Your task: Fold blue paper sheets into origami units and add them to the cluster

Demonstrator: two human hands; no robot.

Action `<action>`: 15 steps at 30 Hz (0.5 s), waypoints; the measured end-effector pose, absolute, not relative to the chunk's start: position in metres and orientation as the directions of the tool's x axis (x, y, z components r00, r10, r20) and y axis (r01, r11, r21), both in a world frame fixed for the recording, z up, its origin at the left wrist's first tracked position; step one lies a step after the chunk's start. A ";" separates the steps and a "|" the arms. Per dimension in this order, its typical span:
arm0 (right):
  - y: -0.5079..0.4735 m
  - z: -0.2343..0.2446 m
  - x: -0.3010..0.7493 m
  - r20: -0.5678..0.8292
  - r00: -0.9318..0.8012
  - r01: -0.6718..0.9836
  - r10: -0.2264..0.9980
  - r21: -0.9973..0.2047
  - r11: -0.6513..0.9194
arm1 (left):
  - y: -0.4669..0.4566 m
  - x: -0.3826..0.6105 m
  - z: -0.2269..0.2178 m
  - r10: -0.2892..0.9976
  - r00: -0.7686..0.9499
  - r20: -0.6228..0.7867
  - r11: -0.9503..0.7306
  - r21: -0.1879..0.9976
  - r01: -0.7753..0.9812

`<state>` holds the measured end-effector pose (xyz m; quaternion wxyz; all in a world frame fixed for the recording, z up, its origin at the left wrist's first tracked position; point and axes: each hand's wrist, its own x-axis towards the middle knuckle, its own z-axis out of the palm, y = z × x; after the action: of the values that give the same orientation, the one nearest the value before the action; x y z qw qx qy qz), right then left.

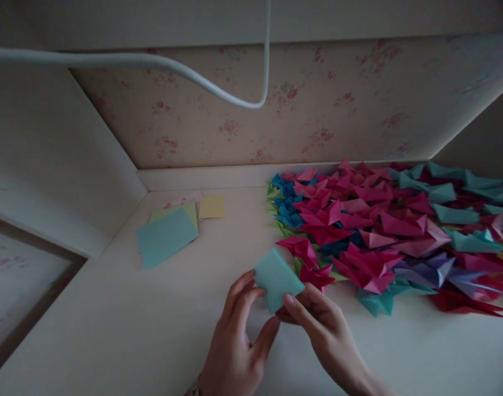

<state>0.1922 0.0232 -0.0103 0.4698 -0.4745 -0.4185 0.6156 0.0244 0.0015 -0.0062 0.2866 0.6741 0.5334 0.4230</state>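
Observation:
A small light-blue square of folded origami paper (277,278) is held up above the white desktop, one corner pointing away from me. My right hand (317,324) pinches its right and lower edge, thumb on top and fingers beneath. My left hand (243,335) is curled round the left side, its fingertips on the paper's left edge and its thumb near the bottom corner. Just beyond the right hand lies a wide spread of folded paper pieces (359,214) in pink, blue, teal, purple and red.
Flat sheets lie at the left back: a light-blue sheet (167,236) over a green one, and a small yellow square (212,207). A white cable (218,94) hangs across the upper view. Behind the white desktop (123,319) stands a floral-papered wall (235,132), with a white panel at left.

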 end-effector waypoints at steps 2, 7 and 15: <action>0.018 -0.012 0.192 -0.203 -0.152 -0.156 0.967 -0.961 -0.227 | 0.002 0.025 -0.010 0.971 0.062 0.230 -0.233 0.861 0.453; 0.016 -0.009 0.195 -0.176 -0.262 -0.148 0.949 -0.964 -0.220 | 0.000 0.024 -0.013 0.986 0.075 0.148 -0.164 0.929 0.332; 0.017 -0.004 0.202 -0.049 -0.230 -0.404 0.972 -0.904 -0.142 | 0.000 0.025 -0.001 0.991 0.122 0.055 -0.047 0.997 -0.067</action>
<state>0.2017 0.0175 -0.0040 0.5130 -0.3487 -0.4074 0.6702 0.0247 -0.0003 -0.0014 0.5329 0.5262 0.4388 0.4965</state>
